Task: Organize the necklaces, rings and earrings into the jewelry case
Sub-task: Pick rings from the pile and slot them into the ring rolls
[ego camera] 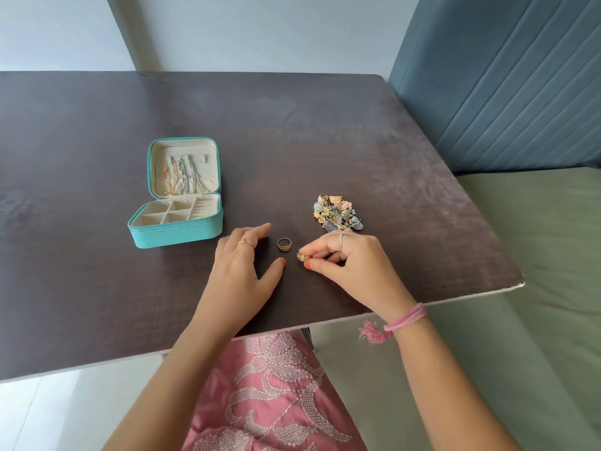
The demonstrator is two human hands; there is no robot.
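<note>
The right hand point(349, 265) rests low on the dark wooden counter point(325, 131), its thumb and forefinger curled in to pinch a small ornate gold ring point(303, 256) at their tips; a silver band sits on one of its fingers point(328, 255), and a pink thread bracelet point(401, 322) with a tassel circles the wrist. Just to the left of those pinching fingers, a second gold ring point(284, 244) lies flat on the counter, untouched, in the gap between the two hands. The left hand point(244, 265) lies palm down with its fingers spread and relaxed, holding nothing, the thumb stretched toward the pinched ring and the forefinger reaching past the loose ring's far side; it also wears a gold ring. Just beyond the right hand's knuckles sits a heap of earrings and rings point(336, 212), a tangle of flower shapes in blue, yellow, pink and gold, close to the hand but whether touching it cannot be told. Further off, beyond and to the left of the left hand's fingertips, stands the teal jewelry case point(177, 231), open, its lid upright. Necklaces point(185, 175) hang inside the lid, gold chains beside pale beaded strands. The tray's square compartments and ring slots show only cream lining. A pink embroidered garment point(276, 392) covers the person's lap below the counter edge.
</note>
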